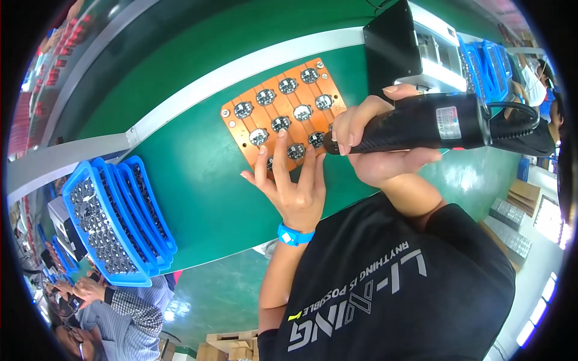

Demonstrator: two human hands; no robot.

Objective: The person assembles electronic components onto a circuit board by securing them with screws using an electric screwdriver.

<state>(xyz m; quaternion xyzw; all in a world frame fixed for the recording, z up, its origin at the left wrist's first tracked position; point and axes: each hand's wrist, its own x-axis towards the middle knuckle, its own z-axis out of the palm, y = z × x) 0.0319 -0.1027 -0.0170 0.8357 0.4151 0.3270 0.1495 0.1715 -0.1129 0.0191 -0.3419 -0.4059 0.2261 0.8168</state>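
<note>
An orange fixture plate (283, 106) lies tilted on the green table, holding several small round circuit boards (265, 97) in rows. My left hand (295, 192), with a blue wrist strap (295, 235) below it, rests on the plate's near edge. Its fingers are spread over the nearest boards and grip nothing. In my right hand (382, 167) is a black electric screwdriver (409, 123), held almost level with its cable trailing right. The screwdriver's nose is at a board (316, 139) by the plate's near right side; whether they touch I cannot tell.
Stacked blue trays (144, 280) full of small round parts stand at the table's left edge. A black and white machine (415, 54) is at the far right, with more blue trays (490, 66) beyond. A metal rail (241, 63) borders the far side. Another person (129, 313) works at lower left.
</note>
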